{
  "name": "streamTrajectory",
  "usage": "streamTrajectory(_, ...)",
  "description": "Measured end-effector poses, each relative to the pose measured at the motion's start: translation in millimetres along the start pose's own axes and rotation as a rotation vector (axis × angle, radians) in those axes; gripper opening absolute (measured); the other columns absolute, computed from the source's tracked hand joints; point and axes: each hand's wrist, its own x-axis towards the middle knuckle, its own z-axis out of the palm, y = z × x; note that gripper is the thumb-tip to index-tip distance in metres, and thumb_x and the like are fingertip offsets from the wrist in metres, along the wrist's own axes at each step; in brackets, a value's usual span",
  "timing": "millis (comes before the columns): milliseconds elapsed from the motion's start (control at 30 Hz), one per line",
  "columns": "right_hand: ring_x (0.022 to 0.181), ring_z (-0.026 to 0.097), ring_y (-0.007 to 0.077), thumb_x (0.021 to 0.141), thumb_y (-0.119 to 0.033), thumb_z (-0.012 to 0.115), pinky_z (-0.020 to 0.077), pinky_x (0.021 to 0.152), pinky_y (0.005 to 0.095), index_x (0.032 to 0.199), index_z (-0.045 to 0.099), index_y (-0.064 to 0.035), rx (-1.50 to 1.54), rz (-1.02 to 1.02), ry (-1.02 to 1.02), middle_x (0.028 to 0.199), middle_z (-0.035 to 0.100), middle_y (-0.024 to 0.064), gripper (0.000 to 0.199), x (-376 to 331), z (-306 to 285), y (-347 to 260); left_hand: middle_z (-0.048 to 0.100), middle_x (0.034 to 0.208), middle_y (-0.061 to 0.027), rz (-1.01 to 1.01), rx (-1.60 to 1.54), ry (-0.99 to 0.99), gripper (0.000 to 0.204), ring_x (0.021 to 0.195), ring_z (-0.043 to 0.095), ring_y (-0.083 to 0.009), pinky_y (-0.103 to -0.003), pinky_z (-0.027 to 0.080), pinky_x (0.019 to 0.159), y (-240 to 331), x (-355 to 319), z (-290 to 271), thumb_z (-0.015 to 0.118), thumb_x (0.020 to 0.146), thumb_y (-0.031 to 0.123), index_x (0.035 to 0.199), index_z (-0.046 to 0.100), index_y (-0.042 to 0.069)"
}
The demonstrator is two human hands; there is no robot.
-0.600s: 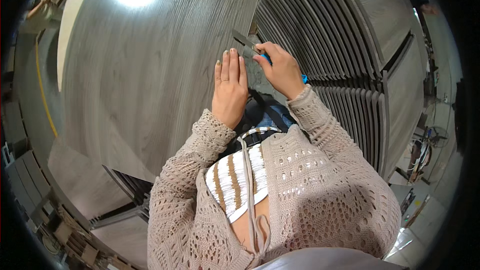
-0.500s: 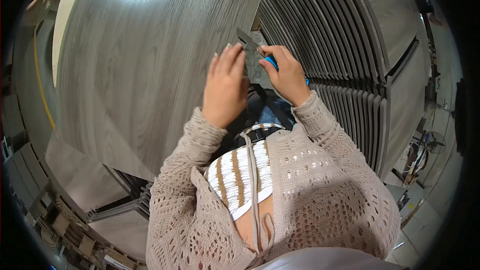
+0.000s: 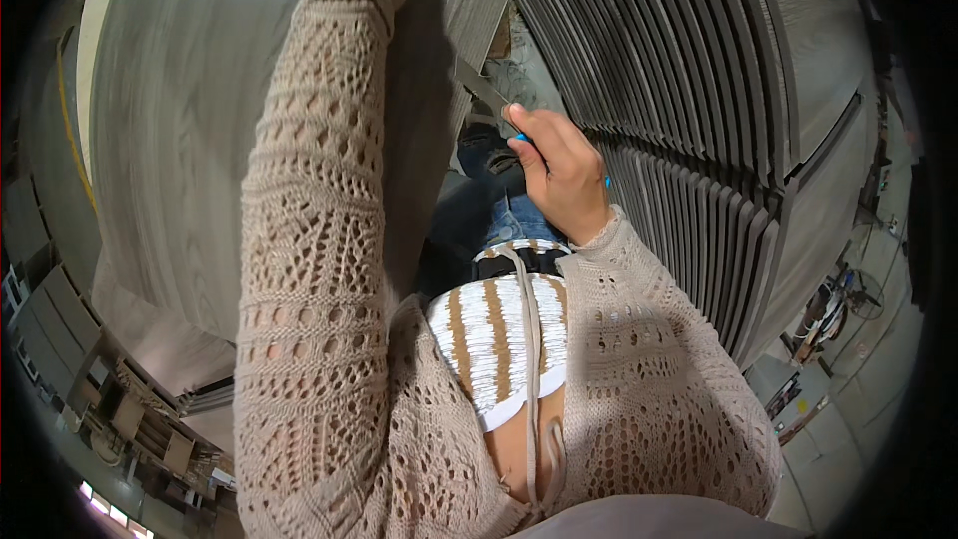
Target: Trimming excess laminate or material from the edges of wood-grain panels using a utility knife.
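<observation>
The right hand [image 3: 566, 168] grasps a blue-handled blade [image 3: 485, 93] pointing to 10 o'clock, near the grey panel [image 3: 160, 170]; the left hand's grip, beyond view at 11 o'clock, I cannot tell.

left hand hidden, probably past top edge

Could read no text, label, brand, number or sign on anything in view.
</observation>
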Motion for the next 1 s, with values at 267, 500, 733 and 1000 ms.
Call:
streamTrajectory(267, 0.080, 0.061, 0.0297, 0.075, -0.004, 0.069, 0.0503, 0.067, 0.0363, 0.113, 0.059, -0.0084, -0.041, -0.026, 0.043, 0.095, 0.060, 0.0111, 0.039, 19, 7, -9, 0.019, 0.151, -0.0117, -0.023, 0.034, 0.062, 0.054, 0.140, 0.015, -0.0319, -0.069, 0.004, 0.103, 1, 8, -6, 0.031, 0.092, 0.041, 0.142, 0.032, 0.019)
streamTrajectory(500, 0.076, 0.061, 0.0285, 0.078, -0.008, 0.067, 0.0503, 0.066, 0.0347, 0.111, 0.060, -0.0082, -0.093, 0.010, 0.125, 0.092, 0.061, 0.0114, 0.034, 57, 6, -2, 0.020, 0.151, -0.0119, 0.008, -0.012, 0.095, 0.055, 0.140, 0.015, -0.0317, -0.069, 0.005, 0.103, 3, 2, 0, 0.031, 0.092, 0.041, 0.142, 0.033, 0.019)
streamTrajectory(733, 0.085, 0.064, 0.0272, 0.082, -0.008, 0.064, 0.0513, 0.073, 0.0325, 0.107, 0.061, -0.0035, 0.013, -0.021, -0.002, 0.098, 0.065, 0.0126, 0.026, 43, -8, 1, 0.019, 0.152, -0.0117, 0.010, 0.025, 0.056, 0.054, 0.140, 0.015, -0.0307, -0.068, 0.004, 0.104, 2, 6, 4, 0.030, 0.092, 0.040, 0.142, 0.033, 0.018)
streamTrajectory(1000, 0.079, 0.065, 0.0289, 0.082, -0.009, 0.064, 0.0519, 0.067, 0.0337, 0.108, 0.061, -0.0041, 0.015, -0.033, 0.104, 0.095, 0.065, 0.0131, 0.027, 36, -4, 12, 0.019, 0.152, -0.0119, -0.003, 0.016, 0.032, 0.054, 0.140, 0.015, -0.0307, -0.068, 0.003, 0.104, 1, 7, 1, 0.030, 0.092, 0.040, 0.142, 0.033, 0.018)
